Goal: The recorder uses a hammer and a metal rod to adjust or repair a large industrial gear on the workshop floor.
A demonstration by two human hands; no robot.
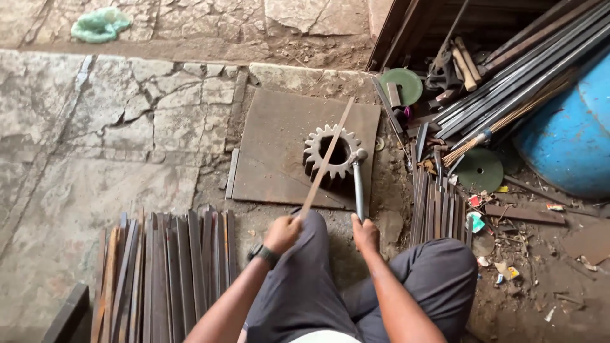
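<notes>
L hand (281, 233) fisted round thin metal strip (325, 160), laid across toothed gear (332, 154) just ahead as anvil. R hand (365, 233) clenched on hammer (358, 184), head touching gear rim. Cut strips (166, 273) stacked left of L hand, within reach.

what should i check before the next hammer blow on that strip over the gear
1. Left hand grips the near end of the metal strip: ok.
2. Strip lies across the top of the toothed gear: ok, it crosses the bore.
3. Right hand holds the hammer by its handle: ok.
4. Hammer head rests beside the gear's right edge, not raised: ok.
5. Gear sits flat on the steel plate: cannot tell, its underside is hidden.
6. Knees and fingers out of the strike path: ok, both hands sit well back from the gear.
</notes>
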